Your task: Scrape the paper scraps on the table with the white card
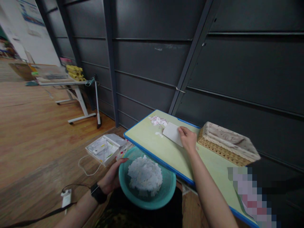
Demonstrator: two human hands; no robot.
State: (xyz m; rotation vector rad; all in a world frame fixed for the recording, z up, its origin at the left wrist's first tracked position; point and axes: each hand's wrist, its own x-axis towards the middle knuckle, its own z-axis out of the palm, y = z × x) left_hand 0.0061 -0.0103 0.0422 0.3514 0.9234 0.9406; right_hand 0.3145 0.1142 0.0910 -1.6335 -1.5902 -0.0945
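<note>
My left hand (113, 176) grips the left rim of a green plastic basket (169, 198) held over my lap, its thumb over the edge and the other fingers mostly hidden. A heap of small white paper scraps (145, 175) lies in the basket. Over the yellow tabletop (144, 137) with a blue edge, my right hand (188, 139) is closed on one end of a flat white card (172, 133). The card's far end is close to a small pile of paper scraps (157, 120) on the table.
A woven basket with a cloth lining (225, 147) stands on the table's right. On the floor at left are an open white box (104, 148) and a power strip (66, 199). A dark panelled wall (147, 60) rises behind; a white-legged table (80, 101) stands farther left.
</note>
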